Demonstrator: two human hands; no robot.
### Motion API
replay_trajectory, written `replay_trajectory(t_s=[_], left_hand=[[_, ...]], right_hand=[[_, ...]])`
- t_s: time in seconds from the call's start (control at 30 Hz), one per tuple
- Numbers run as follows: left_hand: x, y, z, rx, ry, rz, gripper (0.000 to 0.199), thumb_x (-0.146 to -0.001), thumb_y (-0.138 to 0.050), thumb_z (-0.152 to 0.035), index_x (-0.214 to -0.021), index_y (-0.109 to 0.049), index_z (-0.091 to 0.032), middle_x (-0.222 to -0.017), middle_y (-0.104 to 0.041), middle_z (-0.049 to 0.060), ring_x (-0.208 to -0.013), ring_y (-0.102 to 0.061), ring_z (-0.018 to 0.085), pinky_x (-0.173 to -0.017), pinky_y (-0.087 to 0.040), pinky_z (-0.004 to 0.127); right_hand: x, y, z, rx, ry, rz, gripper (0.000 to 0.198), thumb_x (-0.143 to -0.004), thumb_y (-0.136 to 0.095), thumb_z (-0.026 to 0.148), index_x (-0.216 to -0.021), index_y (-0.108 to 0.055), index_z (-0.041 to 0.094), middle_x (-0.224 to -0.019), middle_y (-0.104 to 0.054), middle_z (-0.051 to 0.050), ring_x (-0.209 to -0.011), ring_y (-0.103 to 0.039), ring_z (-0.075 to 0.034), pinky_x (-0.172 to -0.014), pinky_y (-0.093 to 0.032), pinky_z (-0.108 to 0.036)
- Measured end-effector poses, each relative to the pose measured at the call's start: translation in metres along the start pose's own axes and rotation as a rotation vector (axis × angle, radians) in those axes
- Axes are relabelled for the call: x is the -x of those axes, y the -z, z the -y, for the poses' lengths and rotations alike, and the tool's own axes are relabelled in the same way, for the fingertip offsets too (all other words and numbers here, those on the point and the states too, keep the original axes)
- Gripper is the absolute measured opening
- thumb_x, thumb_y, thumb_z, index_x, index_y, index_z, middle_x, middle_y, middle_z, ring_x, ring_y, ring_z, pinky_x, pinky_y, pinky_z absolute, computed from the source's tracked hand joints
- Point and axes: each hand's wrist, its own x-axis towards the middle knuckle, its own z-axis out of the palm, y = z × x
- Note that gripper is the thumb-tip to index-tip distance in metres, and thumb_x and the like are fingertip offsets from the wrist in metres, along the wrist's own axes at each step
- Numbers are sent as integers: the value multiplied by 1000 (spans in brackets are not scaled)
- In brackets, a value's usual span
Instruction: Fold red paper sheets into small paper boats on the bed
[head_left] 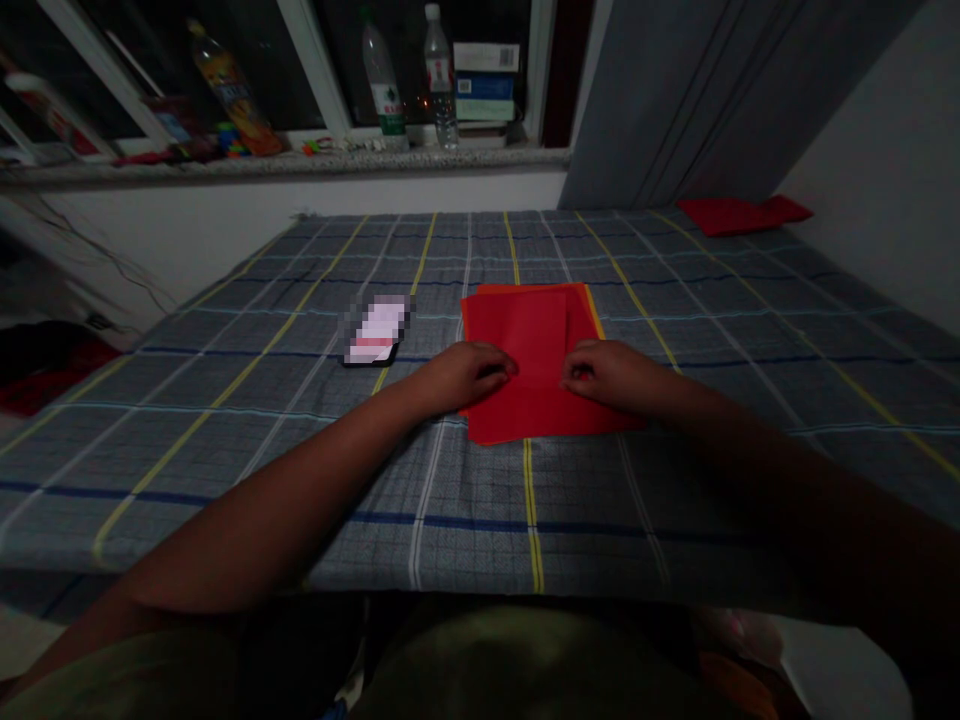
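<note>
A red sheet of paper, seemingly folded, lies on a small stack of red and orange sheets on the cloth-covered table. My left hand is at the folded paper's left side, its fingers curled and pinched on the red paper. On the opposite side, my right hand has thumb and forefinger bent into a ring, their tips closed at the paper's right edge. Both hands rest low over the stack. To the left of my left hand lies a phone with a lit, blurred screen.
A grey checked cloth covers the table. At the far right corner lies a red packet or folded item. Bottles, boxes and small items stand along the windowsill. A grey curtain hangs behind.
</note>
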Motion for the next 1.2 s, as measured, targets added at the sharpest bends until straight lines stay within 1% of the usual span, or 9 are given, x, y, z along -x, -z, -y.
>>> replay_trajectory(t_s=[0.2, 0.4, 0.67, 0.77, 0.83, 0.9, 1.07, 1.13, 1.2], left_hand=[[-1, 0, 12, 103, -6, 21, 18, -96, -60, -16, -109, -72, -19, -112, -73, 8, -103, -69, 17, -95, -53, 34], [-1, 7, 20, 59, -30, 87, 27, -96, -64, -22, -122, -68, -22, -123, -71, 9, -116, -65, 21, -107, -47, 40], [0, 9, 24, -57, 63, 138, 43, -94, -65, -31, -136, -59, -24, -142, -62, 10, -135, -55, 26, -117, -38, 46], [1, 8, 25, -69, 104, 100, 50, -91, -69, -37, -138, -56, -24, -147, -58, 11, -138, -51, 29, -116, -39, 48], [1, 7, 24, -65, 100, 44, 50, -88, -72, -36, -135, -57, -24, -143, -60, 11, -135, -53, 30, -113, -42, 49], [1, 6, 22, -50, 71, 4, 42, -87, -71, -31, -127, -61, -24, -134, -65, 11, -128, -57, 28, -109, -44, 47], [1, 4, 15, 10, 65, 33, 16, -89, -66, -26, -104, -64, -21, -108, -72, 7, -94, -66, 21, -88, -50, 37], [1, 5, 14, 4, 99, 26, 18, -88, -68, -28, -104, -64, -20, -107, -73, 7, -94, -67, 20, -86, -50, 36], [1, 5, 13, -25, 125, 23, 23, -88, -70, -29, -109, -64, -21, -113, -73, 8, -101, -68, 22, -91, -50, 37]], right_hand=[[2, -1, 5, 58, 101, -60, 8, -90, -60, 15, -91, -67, 19, -101, -67, -9, -90, -63, -21, -80, -46, -31], [2, -1, 8, 88, 114, -28, 10, -91, -56, 13, -87, -62, 20, -96, -67, -8, -90, -61, -22, -80, -45, -33], [1, 0, 9, 61, 124, -29, 12, -89, -56, 11, -84, -61, 22, -93, -68, -7, -89, -63, -22, -81, -46, -33], [1, 0, 10, 58, 117, -28, 13, -89, -56, 11, -83, -61, 22, -93, -68, -7, -88, -63, -22, -80, -46, -33], [1, 0, 10, 56, 109, -26, 13, -89, -56, 11, -84, -61, 21, -93, -69, -7, -88, -63, -22, -80, -46, -33], [1, 0, 11, 54, 99, -27, 13, -88, -57, 11, -83, -60, 21, -93, -69, -7, -88, -64, -22, -81, -46, -33], [2, -1, 9, 58, 100, -25, 11, -89, -57, 11, -83, -60, 21, -93, -68, -8, -89, -63, -22, -81, -46, -32], [2, -1, 8, 54, 105, -27, 11, -89, -56, 12, -84, -60, 21, -93, -69, -8, -88, -63, -21, -80, -46, -32], [2, -1, 8, 47, 111, -29, 12, -89, -56, 12, -84, -59, 21, -93, -68, -7, -87, -63, -21, -80, -45, -32]])
